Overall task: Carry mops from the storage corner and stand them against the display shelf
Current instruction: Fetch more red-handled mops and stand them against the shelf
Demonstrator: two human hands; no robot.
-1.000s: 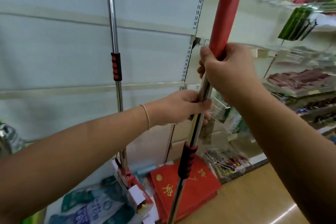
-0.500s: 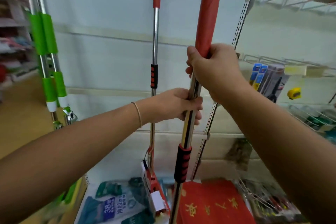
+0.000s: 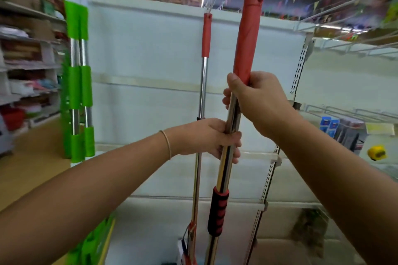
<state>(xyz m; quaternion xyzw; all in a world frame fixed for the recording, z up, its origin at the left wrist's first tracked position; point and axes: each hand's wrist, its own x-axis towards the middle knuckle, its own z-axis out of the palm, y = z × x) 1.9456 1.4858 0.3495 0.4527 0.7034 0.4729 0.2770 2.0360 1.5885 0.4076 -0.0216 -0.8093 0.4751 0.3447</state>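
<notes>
I hold a red-handled mop [image 3: 247,34] nearly upright in front of me, its steel pole running down past a red-and-black grip sleeve. My right hand [image 3: 258,101] grips the pole where the red handle ends. Lower down, my left hand [image 3: 212,137] is wrapped round the steel pole. A second red-handled mop [image 3: 206,36] stands upright against the white display shelf [image 3: 150,54] just behind my left hand. The mop heads are out of view below.
Two green-handled mops [image 3: 79,84] lean at the shelf's left edge. A perforated shelf upright [image 3: 298,75] runs down on the right, with wire racks, small packets [image 3: 327,122] and a yellow tape measure [image 3: 376,152] beyond. An aisle of stocked shelves [image 3: 25,66] opens at far left.
The view has swung left and tilted up, bringing the green mops and the ceiling into sight. Both hands keep the same hold on the mop pole, which now stands closer to the leaning red mop.
</notes>
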